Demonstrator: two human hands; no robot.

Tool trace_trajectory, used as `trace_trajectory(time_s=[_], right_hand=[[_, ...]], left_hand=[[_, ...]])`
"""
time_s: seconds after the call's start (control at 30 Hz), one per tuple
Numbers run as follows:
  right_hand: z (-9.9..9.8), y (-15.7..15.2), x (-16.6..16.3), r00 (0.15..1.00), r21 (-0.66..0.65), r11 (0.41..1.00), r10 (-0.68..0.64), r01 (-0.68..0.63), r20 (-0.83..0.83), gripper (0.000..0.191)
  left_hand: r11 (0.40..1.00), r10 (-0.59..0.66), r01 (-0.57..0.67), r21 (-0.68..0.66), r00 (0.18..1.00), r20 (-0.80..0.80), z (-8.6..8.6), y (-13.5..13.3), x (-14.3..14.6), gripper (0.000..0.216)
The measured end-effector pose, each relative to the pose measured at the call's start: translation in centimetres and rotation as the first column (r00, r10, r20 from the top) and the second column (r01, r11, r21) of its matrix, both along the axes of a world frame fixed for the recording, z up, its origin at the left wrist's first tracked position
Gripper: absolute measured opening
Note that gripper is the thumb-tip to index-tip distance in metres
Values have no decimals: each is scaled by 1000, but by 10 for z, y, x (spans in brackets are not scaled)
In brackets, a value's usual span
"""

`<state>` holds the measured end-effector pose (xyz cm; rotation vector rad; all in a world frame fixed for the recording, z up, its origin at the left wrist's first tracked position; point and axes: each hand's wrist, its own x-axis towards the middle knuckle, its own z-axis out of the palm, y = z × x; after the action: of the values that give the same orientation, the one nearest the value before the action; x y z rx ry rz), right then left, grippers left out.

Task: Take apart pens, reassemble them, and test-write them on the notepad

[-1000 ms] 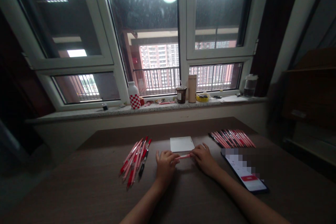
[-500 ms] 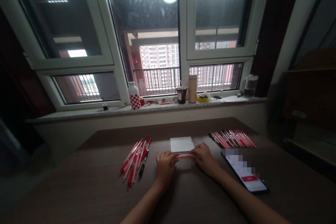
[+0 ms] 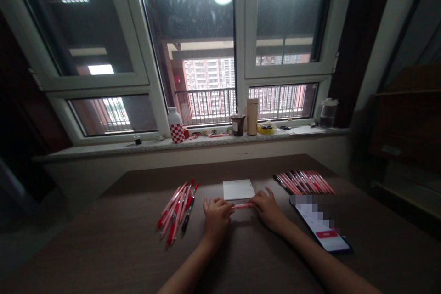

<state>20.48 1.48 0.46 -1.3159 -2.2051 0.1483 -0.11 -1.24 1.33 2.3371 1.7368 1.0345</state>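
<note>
A pink pen (image 3: 241,206) lies level between my two hands, just in front of a white sheet of paper (image 3: 238,189). The fingers of my left hand (image 3: 217,217) are closed on the pen's left end. At its right end, my right hand (image 3: 267,210) pinches it, with one finger raised. To the left is a loose pile of pink, red and black pens (image 3: 177,211). Farther right, a row of pink and black pens (image 3: 305,182) lies side by side on the brown table (image 3: 138,257).
A phone (image 3: 322,227) with a lit screen lies right of my right forearm. On the windowsill stand a red-checked bottle (image 3: 176,126), a dark cup (image 3: 237,125), a tan flask (image 3: 252,117), yellow tape (image 3: 265,129) and a clear jug (image 3: 328,112).
Almost nothing differs. Both hands keep hold of the pen in nearly the same place, and the piles of pens lie as before.
</note>
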Motion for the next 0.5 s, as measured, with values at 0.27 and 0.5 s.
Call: trace_trajectory(time_s=[0.27,0.5], right_hand=[[-2,1,2,999,-4,1000,-1,1,-49,23],[-5,2,4,998,23,1000,-17,18,-52,21]], left_hand=[[1000,2,-2,14,1000,-20,0,0,1,19],[1000,17,-17,-8,1000,4,-3,1,-1,22]])
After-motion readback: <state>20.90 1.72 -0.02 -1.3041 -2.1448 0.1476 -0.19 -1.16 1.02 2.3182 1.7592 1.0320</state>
